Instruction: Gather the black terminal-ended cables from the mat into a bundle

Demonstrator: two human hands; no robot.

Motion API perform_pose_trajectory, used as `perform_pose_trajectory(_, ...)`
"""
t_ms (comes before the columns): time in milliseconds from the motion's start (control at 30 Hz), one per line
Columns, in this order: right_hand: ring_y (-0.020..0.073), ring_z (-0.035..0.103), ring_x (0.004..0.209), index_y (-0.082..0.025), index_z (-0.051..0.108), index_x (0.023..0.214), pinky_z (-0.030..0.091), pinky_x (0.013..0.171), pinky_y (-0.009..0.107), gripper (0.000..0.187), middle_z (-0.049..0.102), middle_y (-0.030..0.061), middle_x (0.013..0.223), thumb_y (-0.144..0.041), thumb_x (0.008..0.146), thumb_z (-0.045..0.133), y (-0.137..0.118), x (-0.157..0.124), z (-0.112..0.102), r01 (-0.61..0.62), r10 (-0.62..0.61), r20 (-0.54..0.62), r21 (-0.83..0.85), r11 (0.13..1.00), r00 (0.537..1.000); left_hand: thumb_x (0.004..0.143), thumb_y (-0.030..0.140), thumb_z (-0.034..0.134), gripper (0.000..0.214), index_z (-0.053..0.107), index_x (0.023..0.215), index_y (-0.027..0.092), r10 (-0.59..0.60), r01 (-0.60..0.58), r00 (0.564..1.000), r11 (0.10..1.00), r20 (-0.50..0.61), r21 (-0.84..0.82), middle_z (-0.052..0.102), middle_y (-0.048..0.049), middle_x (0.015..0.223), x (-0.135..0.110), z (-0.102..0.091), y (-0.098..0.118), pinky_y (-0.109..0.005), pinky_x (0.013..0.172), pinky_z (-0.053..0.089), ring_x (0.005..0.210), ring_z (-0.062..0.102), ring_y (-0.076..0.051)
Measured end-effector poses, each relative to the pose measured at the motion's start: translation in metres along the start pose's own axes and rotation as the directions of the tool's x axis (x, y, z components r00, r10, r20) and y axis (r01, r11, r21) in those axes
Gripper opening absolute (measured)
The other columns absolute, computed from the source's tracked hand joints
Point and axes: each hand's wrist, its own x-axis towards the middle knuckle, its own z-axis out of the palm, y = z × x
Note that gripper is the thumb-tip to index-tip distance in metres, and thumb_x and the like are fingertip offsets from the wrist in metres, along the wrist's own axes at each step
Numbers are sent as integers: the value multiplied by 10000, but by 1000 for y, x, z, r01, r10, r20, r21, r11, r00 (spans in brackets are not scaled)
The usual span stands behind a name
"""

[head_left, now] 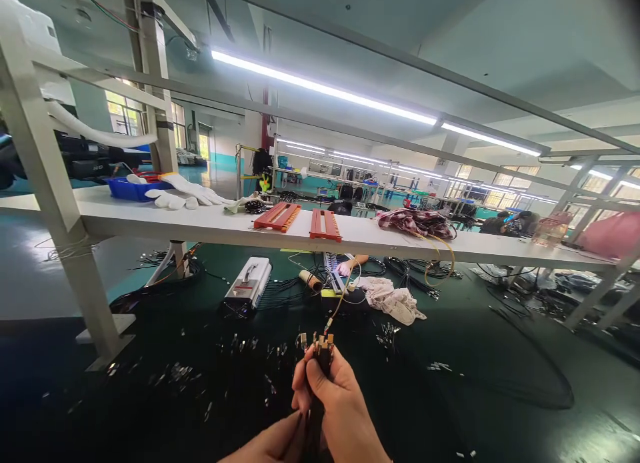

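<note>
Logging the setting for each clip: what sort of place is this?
Most likely a factory floor for cable or wire-harness assembly. The right hand and left hand hold a bundle of black wires with metal terminals, loose terminals litter the dark bench, and long workbench rows run under strip lights.

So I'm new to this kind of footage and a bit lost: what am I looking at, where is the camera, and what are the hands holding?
The camera sits on a person's head, looking forward and down over a dark workbench. Both bare hands meet at the bottom: the right hand and the left hand grip a bundle of black wires with metal terminals at its tip. Small loose metal terminals lie scattered on the bench. Above, a white shelf carries two orange racks and white gloves.
</note>
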Motion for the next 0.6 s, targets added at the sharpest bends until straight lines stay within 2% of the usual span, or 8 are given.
perform_pose_trajectory(100, 98, 503, 602, -179, 515, 845, 410, 641, 243, 169, 610, -18, 702, -315, 844, 615, -9, 4, 4, 39, -35, 35, -115, 993, 999, 652, 296, 745, 206, 677, 828, 214, -7, 7, 1000, 1000, 27, 15, 660, -16, 696, -1, 8, 10, -322, 672, 489, 778, 631, -249)
perform_pose_trajectory(200, 163, 580, 873, -196, 585, 914, 425, 827, 303, 78, 659, 19, 909, -258, 869, 567, -28, 5, 6, 108, -63, 113, -451, 886, 992, 772, 343, 686, 202, 630, 752, 150, -25, 25, 1000, 999, -5, 33, 631, -46, 624, 1, 16, 16, -224, 474, 346, 607, 585, -170)
perform_pose_trajectory(300, 188, 560, 1025, -279, 528, 1192, 413, 900, 337, 341, 612, 14, 1164, -266, 857, 589, -41, -3, -6, 124, -135, 40, -700, 703, 990, 819, 375, 660, 282, 580, 707, 129, 28, -32, 999, 994, -46, -101, 568, -21, 596, 5, 12, 21, -206, 521, 397, 585, 561, -129)
perform_pose_trajectory(367, 190, 567, 1019, -282, 520, 1227, 429, 884, 337, 353, 620, 20, 1165, -277, 876, 552, -34, -15, -21, 78, -129, -2, -786, 613, 992, 798, 393, 685, 298, 566, 708, 135, 89, -105, 992, 971, -86, -216, 489, 25, 561, 9, 0, 26, -259, 636, 490, 565, 528, -110)
perform_pose_trajectory(400, 194, 569, 1021, -274, 545, 1210, 431, 885, 338, 336, 631, 23, 1152, -273, 875, 546, -25, -22, -31, 37, -75, -9, -812, 582, 997, 784, 396, 701, 306, 558, 706, 138, 115, -141, 986, 958, -116, -249, 442, 47, 542, 11, -6, 30, -268, 637, 502, 528, 486, -91)
perform_pose_trajectory(467, 217, 567, 1052, -272, 577, 1197, 425, 914, 344, 396, 647, 25, 1149, -267, 805, 636, 4, -38, -50, -62, 126, 8, -837, 543, 992, 777, 396, 707, 310, 544, 713, 140, 167, -214, 969, 936, -182, -281, 354, 78, 523, 12, -19, 45, -192, 481, 429, 442, 341, -47)
perform_pose_trajectory(533, 250, 582, 1060, -284, 546, 1259, 432, 927, 346, 671, 664, 28, 1148, -290, 638, 801, 38, -52, -69, -138, 355, 75, -833, 537, 932, 831, 386, 641, 295, 533, 710, 140, 240, -299, 946, 906, -220, -299, 263, 95, 514, 8, -28, 68, -139, 362, 256, 403, 190, -30)
perform_pose_trajectory(600, 249, 633, 973, -315, 550, 1263, 465, 879, 335, 690, 710, 14, 1047, -409, 629, 807, 68, -63, -86, -146, 468, 166, -816, 560, 868, 916, 335, 508, 298, 518, 686, 145, 330, -395, 911, 872, -248, -290, 176, 96, 512, -1, -35, 99, -137, 339, 173, 397, 112, -38)
